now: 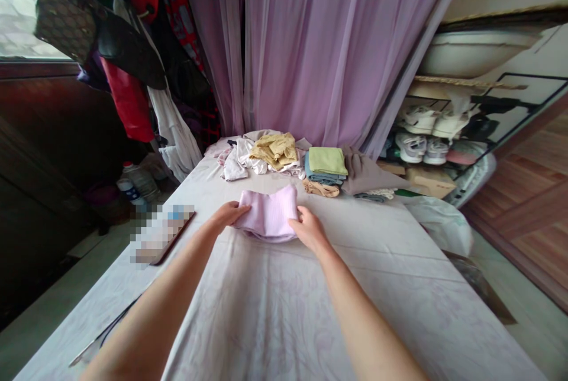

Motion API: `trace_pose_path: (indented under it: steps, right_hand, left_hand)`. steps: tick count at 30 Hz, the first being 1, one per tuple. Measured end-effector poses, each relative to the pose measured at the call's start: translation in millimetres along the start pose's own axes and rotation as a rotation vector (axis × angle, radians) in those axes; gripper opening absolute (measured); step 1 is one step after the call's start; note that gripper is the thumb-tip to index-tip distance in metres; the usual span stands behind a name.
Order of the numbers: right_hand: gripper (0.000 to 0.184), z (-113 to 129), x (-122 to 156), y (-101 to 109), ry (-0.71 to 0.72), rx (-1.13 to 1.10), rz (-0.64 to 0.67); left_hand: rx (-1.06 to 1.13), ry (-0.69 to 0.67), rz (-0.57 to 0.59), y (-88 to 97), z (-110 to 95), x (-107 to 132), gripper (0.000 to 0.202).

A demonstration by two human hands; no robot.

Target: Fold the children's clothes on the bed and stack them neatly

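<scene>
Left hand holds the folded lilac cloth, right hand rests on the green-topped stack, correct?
No. The right hand is not on the green-topped stack; it holds the folded lilac cloth too, at its right edge, as the left hand does on the left. The head view shows this.

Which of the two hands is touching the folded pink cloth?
Touching, both. The head view shows the left hand pinching the pink cloth at its left edge and the right hand gripping its right edge, with no gap.
</scene>
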State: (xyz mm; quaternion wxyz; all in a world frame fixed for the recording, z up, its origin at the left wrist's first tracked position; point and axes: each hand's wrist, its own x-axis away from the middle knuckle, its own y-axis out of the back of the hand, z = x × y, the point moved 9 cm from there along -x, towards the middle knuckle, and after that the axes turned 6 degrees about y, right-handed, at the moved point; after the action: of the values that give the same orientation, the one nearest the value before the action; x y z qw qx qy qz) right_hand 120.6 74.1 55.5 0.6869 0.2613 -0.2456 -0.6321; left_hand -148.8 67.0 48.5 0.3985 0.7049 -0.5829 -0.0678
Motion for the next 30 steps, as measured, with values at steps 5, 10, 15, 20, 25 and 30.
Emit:
trace_pose_path:
  steps: [5,10,15,20,25,30]
  right_hand:
    - [0.068,-49,50,42,-0.083,0.281,0.104]
    - [0.052,-16,47,48,0.159,0.509,-0.047]
    - [0.053,15,12,4,0.397,0.57,0.099]
    - [0.055,-9,1,-16,0.323,0.562,0.152]
    - [0.052,-15,2,-15,0.356,0.509,0.072]
    - [0.052,-32,-2,19,0.311,0.13,-0.193]
  left_hand:
    - [-0.234,-0.169,-0.052,-43.5,-43,30,0.047]
    - [-0.53,-0.631,-0.339,-60.3,-107,75,0.054]
    - [-0.655,-0.727,-0.224,-98.4,-103,69,0.05]
    - [-0.664,-0.694,-0.201,-103.3,-86,51,0.053]
    - [-0.638,-0.689,-0.192,-104.0,-83,48,0.051]
    - [-0.333,-0.688,-0.216,-80.7,-71,37,0.054]
